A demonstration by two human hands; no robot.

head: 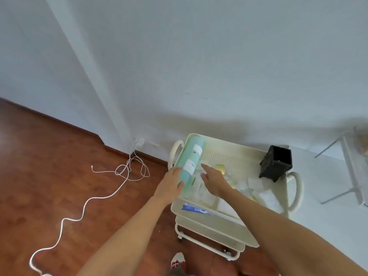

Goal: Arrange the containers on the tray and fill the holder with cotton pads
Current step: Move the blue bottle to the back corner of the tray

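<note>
A tall green bottle (190, 163) with two white labels lies tilted along the left edge of the cart's top tray (229, 154), its far end reaching toward the tray's back-left corner. The left hand (171, 185) holds the bottle's near end, its grip clamped around the green body with the thumb on the near side. Just right of the bottle, the right hand (214, 179) hovers flat over the tray with its grip apart, fingers spread and holding nothing. Under and right of that hand, clear plastic containers (256, 184) and a small yellow item (220, 167) lie jumbled on the tray's perforated floor; blur hides their exact shapes. A black square holder (276, 163) stands tilted at the tray's right rear corner, its open mouth facing up. Below the tray, a lower shelf holds a blue and white packet (194, 209). Left of the cart, a white cable (103, 194) trails across the wooden floor (49, 166) to a wall socket. A shoe (178, 260) shows near the cart's wheels.
</note>
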